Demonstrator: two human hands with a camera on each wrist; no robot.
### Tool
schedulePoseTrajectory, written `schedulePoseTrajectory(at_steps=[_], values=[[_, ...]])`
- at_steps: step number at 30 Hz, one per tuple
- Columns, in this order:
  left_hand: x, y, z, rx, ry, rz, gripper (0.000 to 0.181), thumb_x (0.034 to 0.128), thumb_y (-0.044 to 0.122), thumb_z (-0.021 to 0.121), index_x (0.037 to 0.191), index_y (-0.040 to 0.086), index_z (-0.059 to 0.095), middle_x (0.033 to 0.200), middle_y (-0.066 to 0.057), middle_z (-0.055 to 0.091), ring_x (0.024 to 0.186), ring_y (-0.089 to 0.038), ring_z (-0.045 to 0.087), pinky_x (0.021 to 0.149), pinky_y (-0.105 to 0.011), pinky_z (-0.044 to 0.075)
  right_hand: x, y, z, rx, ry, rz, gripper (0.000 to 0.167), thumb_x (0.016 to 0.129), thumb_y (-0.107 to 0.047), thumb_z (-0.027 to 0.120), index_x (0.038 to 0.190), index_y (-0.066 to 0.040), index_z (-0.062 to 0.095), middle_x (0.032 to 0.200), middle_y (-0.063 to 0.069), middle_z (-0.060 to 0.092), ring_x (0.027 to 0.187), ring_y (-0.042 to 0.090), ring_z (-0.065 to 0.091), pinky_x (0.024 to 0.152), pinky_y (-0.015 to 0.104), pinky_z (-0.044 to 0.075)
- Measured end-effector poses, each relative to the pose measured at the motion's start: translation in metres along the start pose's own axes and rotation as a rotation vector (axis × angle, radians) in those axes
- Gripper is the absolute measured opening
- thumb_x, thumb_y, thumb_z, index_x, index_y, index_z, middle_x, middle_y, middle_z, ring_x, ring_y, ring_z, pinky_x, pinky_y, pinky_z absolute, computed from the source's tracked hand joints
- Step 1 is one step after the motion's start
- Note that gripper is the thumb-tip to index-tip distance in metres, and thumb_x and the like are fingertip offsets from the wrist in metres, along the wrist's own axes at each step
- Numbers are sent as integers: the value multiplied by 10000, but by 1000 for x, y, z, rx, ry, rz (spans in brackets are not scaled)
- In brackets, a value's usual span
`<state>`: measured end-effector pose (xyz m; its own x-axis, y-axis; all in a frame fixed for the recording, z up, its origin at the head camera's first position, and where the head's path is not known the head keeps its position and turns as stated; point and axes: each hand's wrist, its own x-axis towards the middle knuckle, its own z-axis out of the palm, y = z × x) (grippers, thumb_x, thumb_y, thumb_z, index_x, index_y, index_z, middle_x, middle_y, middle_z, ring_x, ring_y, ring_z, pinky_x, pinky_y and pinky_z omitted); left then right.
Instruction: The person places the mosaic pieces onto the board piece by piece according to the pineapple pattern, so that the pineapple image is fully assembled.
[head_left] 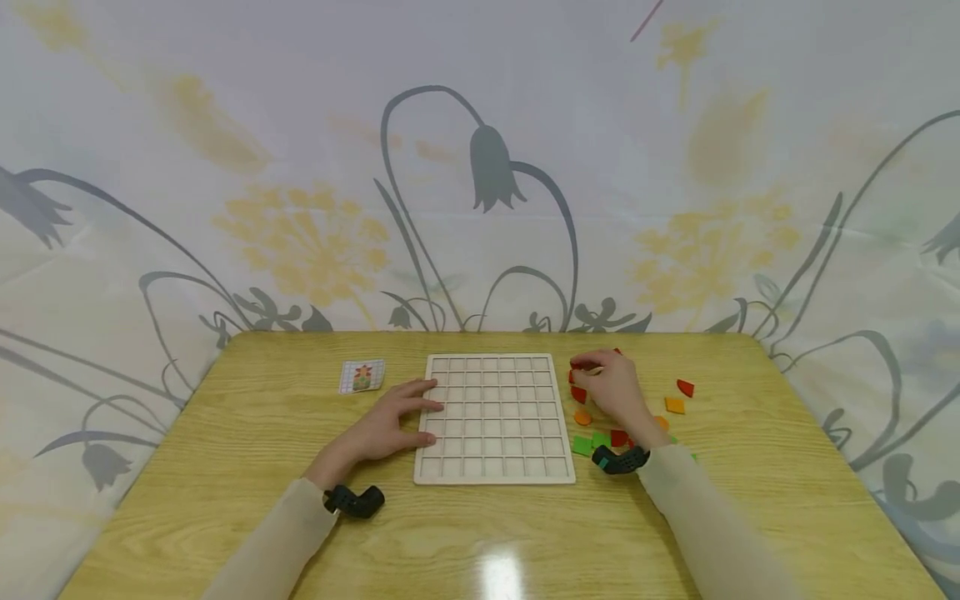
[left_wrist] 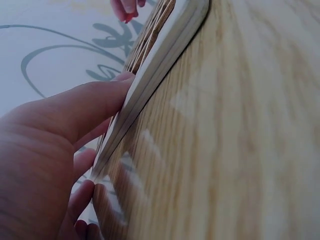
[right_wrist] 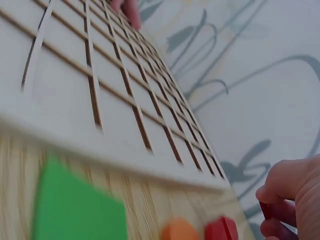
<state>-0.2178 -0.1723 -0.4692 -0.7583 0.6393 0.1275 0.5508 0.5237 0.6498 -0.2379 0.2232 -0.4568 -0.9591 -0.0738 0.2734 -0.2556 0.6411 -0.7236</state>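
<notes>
Table (head_left: 427, 529) underlies board (head_left: 492, 419), flowered backdrop (head_left: 465, 225) beyond; your left hand (head_left: 386, 425), fingers extended, touches board; right hand (head_left: 613, 390) pinches red piece (right_wrist: 265, 210).

I am at what looks like a small recording corner; whether it sits inside a home, a studio or a classroom I cannot tell. A pale covering (head_left: 600, 125) printed with grey bellflowers (head_left: 491, 162) and yellow blooms (head_left: 303, 242) rises behind the far edge of my wood-grain table (head_left: 187, 467) and carries on past its left and right edges, creased like cloth on the left. I wear a small black camera (head_left: 354, 502) on each wrist. A gridded board (head_left: 495, 418), a picture card (head_left: 362, 377) toward the far left corner and coloured pieces (head_left: 582, 446) toward the right edge give it a tabletop-game look
</notes>
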Motion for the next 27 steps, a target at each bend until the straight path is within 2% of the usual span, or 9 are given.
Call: schedulePoseTrajectory(at_steps=[12,15,19,27], values=[[-3,-3,0,-5,18,16,472,901,290,755,1311,75,659,1574,-166,341,1448,-426,238,1119,-642,229,13,-40,66,98,-35,-16,143,893,-80,721,1016,-33,777,998,77,675,847,225,652,727,365,565],[-2,-3,-1,-14,14,14,477,900,289,757,1314,73,658,1574,-164,341,1449,-423,238,1120,-641,229,15,-49,79,100,-35,-46,123,888,-75,729,992,-40,783,975,68,680,835,219,657,728,355,564],[-1,-2,-1,-25,13,11,476,898,285,760,1309,67,661,1571,-165,347,1446,-423,244,1117,-641,234,17,-57,92,100,-24,-82,101,880,-66,733,962,-42,787,945,65,684,819,218,661,726,357,564],[1,0,-1,-27,8,15,472,900,283,758,1304,58,663,1568,-170,351,1444,-427,247,1117,-638,239,17,-61,105,108,-35,-66,102,888,-87,718,961,-74,788,945,43,694,839,196,629,748,351,534]])
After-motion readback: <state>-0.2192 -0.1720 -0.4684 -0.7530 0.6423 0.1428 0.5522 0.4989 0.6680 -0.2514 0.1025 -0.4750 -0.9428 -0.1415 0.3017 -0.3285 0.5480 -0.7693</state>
